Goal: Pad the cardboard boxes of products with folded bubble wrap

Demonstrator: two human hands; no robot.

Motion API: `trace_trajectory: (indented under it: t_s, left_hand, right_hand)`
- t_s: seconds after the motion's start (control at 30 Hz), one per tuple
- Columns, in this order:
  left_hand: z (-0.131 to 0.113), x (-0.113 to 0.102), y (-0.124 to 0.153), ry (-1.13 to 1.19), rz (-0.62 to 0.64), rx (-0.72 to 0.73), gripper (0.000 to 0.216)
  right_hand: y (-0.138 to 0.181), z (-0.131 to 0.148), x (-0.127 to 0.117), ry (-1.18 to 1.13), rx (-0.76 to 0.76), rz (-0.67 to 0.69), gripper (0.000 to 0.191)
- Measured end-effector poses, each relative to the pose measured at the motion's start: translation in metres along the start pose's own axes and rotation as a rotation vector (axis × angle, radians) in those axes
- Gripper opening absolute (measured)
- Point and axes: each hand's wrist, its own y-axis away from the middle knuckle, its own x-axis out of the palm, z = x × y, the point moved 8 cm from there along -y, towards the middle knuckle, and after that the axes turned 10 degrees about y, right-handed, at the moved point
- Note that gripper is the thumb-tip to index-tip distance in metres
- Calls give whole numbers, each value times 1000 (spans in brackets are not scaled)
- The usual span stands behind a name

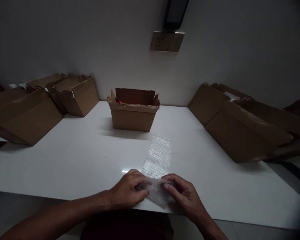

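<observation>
A strip of clear bubble wrap (158,156) lies on the white table (90,160), running from the middle toward the front edge. Its near end is lifted and folded between my two hands. My left hand (130,188) pinches the left side of that end with thumb and fingers. On the right side, my right hand (181,193) grips the wrap between thumb and curled fingers. Whether anything lies inside the fold I cannot make out.
An open cardboard box (133,116) with something red inside stands at the back centre. More open boxes stand at the left (77,96) and right (250,133). A socket plate (167,41) is on the wall, below a dark-framed object (175,13).
</observation>
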Motion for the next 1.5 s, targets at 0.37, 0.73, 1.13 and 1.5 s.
trace_trajectory:
  t_s: [0.37,0.73,1.13,1.5]
  left_hand:
    - [28,-10,-10,-235,-148,-220,70]
    - [-17,-13,17,-245,-14,290,72]
    - [15,-25,-5,-143,-145,-161,50]
    - [3,-23,21,-234,-97,18,50]
  right_hand:
    - [27,7,-15,444,-196,-473,34]
    - [36,38,29,470,-433,-203,28]
    - [29,38,13,610,-385,-293,32]
    - [5,23,21,375,-205,-17,27]
